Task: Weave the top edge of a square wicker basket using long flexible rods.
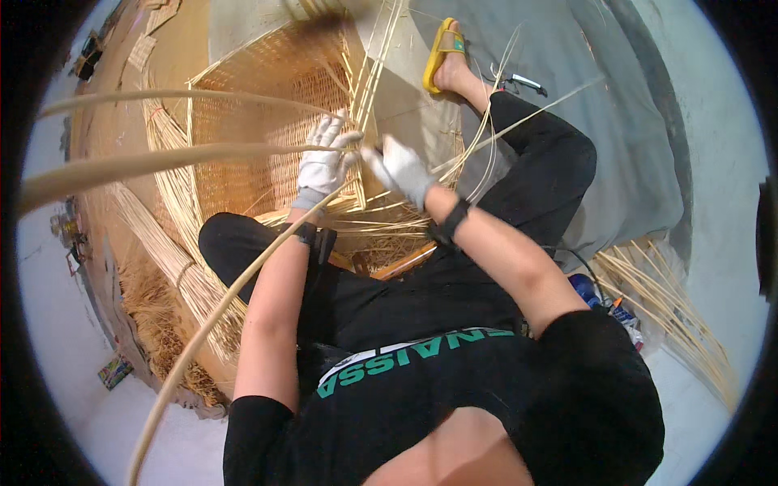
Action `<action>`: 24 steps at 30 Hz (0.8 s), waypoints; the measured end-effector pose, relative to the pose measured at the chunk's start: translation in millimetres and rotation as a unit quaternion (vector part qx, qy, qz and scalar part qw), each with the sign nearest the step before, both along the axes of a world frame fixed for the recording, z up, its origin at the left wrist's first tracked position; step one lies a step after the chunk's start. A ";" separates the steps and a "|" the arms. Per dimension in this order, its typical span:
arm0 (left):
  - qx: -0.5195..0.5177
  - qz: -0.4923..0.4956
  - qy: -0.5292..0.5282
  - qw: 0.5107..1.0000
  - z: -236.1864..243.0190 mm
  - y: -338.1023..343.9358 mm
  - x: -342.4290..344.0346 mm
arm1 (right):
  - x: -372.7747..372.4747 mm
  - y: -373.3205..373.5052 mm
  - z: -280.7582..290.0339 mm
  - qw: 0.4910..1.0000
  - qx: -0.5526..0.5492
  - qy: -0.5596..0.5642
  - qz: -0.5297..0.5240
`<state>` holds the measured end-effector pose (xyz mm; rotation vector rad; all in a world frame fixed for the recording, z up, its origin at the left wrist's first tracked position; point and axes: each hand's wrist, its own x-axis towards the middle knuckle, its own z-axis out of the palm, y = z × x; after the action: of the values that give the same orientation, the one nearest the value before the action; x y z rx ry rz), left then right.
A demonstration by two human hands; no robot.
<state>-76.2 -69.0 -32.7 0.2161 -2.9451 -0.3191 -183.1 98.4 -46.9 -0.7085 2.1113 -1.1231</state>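
The big tan basket woven from thin sticks (259,121) lies mostly left of the fingers, and the left hand in a white glove (320,166) is nearer, over its right side. A long, round, pale stick (162,159) goes sideways across the basket to that hand, whose fingers look spread, while the blurry white-gloved right hand (405,172) bends its fingers nearby; I cannot tell if either one grips

The head-worn fisheye view looks steeply down from above at the hands (322,166) close below
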 end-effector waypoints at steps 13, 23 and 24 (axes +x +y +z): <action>0.492 0.003 0.042 0.869 -41.3 7.8 -27.5 | 17.9 8.8 21.5 0.956 0.044 0.224 0.186; 0.631 0.080 0.080 0.767 -46.7 -5.9 -30.6 | 20.8 3.2 45.0 0.946 -0.314 0.039 0.064; 0.565 0.059 0.073 0.820 -45.3 -5.1 -32.6 | 21.3 -0.6 32.5 0.913 -0.381 -0.139 -0.050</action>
<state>-108.9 -74.1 -78.0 0.4651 -2.1756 -1.9013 -161.9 97.8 -14.5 -0.7173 1.4472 -2.0102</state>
